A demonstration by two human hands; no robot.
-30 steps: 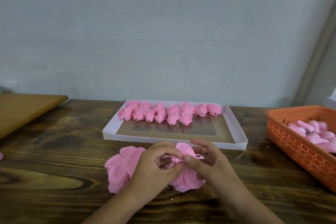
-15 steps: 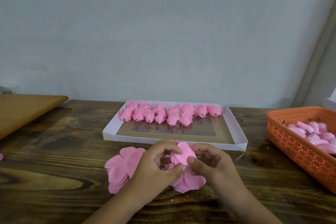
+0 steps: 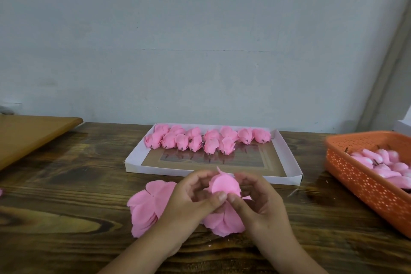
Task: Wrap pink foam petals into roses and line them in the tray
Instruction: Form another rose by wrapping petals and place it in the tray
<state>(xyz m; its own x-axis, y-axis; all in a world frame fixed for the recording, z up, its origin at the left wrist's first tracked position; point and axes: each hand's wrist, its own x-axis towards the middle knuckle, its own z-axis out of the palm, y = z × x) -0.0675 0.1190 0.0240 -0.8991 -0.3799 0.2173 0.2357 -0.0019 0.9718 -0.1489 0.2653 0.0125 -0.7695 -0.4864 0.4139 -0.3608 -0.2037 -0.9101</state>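
Both hands curled round one half-formed rose [image 3: 224,186], just above the table's near middle. Left hand [image 3: 189,204] cupping it from the left, thumb pressed at the lower front of the bud. Right hand [image 3: 260,204] closing in from the right, thumb tip meeting the left thumb, fingers arched over the top edge. One loose petal tip poking up above the bud. Underneath the hands, a stack of flat pink foam petals [image 3: 146,207] spread on the wooden table [image 3: 55,218], part showing left of the left wrist, part below the thumbs. Just beyond, a shallow white tray [image 3: 289,158] with finished roses [image 3: 206,140] lined along its far side in two rough rows, near half bare. Far right, an orange perforated basket [image 3: 360,182] holding pale pink buds [image 3: 378,162]. Far left, a lighter wooden board [image 3: 29,133].
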